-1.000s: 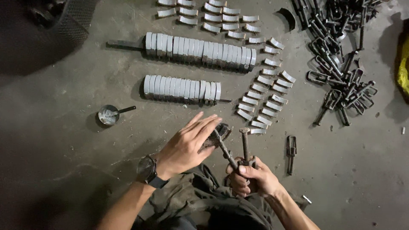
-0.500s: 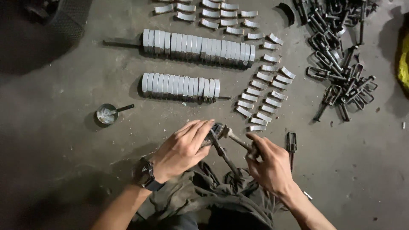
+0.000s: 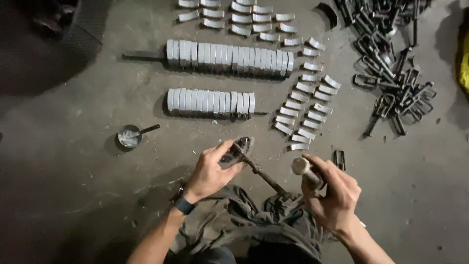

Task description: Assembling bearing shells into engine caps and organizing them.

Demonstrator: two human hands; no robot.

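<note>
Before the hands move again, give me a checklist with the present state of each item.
1. Left hand grips the curved metal piece at the top of the rod: ok.
2. Right hand holds the short pale-tipped tool: ok.
3. Tool touching the rod: not ok, it is held apart to the right.
4. Rod's lower end steadied in the cloth on the lap: cannot tell, it is hidden.
5. Small tin with a stick upright on the floor at the left: ok.
6. Loose grey pieces laid in rows nearby: ok.
</note>
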